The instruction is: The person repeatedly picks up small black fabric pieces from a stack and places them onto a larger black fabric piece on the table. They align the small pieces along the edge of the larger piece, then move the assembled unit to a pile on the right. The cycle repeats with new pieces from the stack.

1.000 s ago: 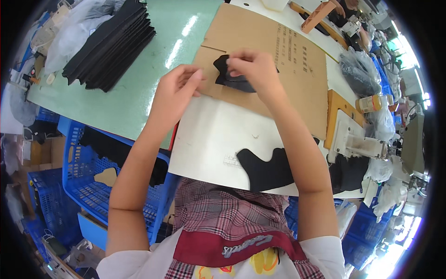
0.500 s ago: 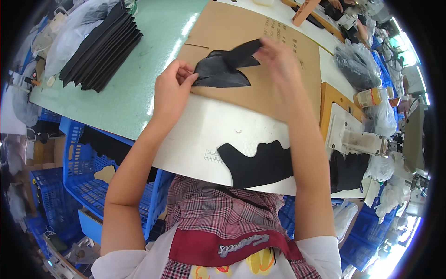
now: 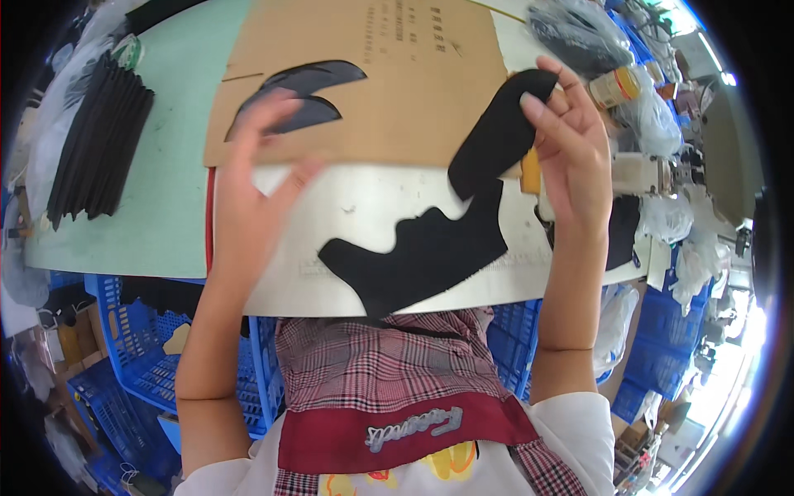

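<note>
My right hand: grip pinched on a black fabric piece, raised above the tabletop. My left hand: fingers spread, holding nothing, over the cardboard sheet. Blue crates below: contents unclear.

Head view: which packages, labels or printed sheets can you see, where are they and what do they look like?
Flat brown cardboard sheet: top centre of the table, dark print near its upper edge.
Small jar with yellow-orange label: upper right, beside the right hand.
Clear plastic bags: right edge, crumpled.
</note>
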{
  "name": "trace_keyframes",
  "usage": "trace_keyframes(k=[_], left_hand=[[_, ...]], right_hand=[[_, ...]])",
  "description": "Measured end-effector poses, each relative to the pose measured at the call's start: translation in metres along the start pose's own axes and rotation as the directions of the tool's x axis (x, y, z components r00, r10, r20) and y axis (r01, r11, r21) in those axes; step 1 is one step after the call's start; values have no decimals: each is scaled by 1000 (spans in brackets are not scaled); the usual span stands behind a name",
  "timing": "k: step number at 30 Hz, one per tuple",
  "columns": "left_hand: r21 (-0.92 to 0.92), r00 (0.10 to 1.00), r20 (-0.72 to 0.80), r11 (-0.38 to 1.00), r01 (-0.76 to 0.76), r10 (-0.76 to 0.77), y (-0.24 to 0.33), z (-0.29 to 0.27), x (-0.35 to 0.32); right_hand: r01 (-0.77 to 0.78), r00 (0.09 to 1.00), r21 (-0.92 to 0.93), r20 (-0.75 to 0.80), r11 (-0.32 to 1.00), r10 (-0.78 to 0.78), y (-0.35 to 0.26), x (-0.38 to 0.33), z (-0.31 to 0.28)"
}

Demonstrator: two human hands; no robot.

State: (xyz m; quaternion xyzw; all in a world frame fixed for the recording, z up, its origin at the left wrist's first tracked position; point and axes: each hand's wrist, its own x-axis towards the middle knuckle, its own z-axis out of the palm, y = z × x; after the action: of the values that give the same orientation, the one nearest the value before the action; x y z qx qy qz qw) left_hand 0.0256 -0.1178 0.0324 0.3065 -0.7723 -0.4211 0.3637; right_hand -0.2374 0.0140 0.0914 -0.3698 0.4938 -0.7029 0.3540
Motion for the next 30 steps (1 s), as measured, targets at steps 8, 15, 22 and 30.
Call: trace_keyframes(k=[8,15,22,30], left_hand=[[-565,740,612,500,656,-280,61,62,-94],[-251,898,215,867,431,-384,35,61,-111],[-85,916,267,940,331,-299,28,48,-68],[109,979,115,982,157,-169,49,49,-105]], right_hand=[[14,991,-70,-133,997,-23,21,-93,17],[-200,957,-151,-241,968,160,68,-142,2],[-193,966,-216,-213,957,146,63,-125,-10],[-164,984,-489,-145,857,106,46,-136,-13]])
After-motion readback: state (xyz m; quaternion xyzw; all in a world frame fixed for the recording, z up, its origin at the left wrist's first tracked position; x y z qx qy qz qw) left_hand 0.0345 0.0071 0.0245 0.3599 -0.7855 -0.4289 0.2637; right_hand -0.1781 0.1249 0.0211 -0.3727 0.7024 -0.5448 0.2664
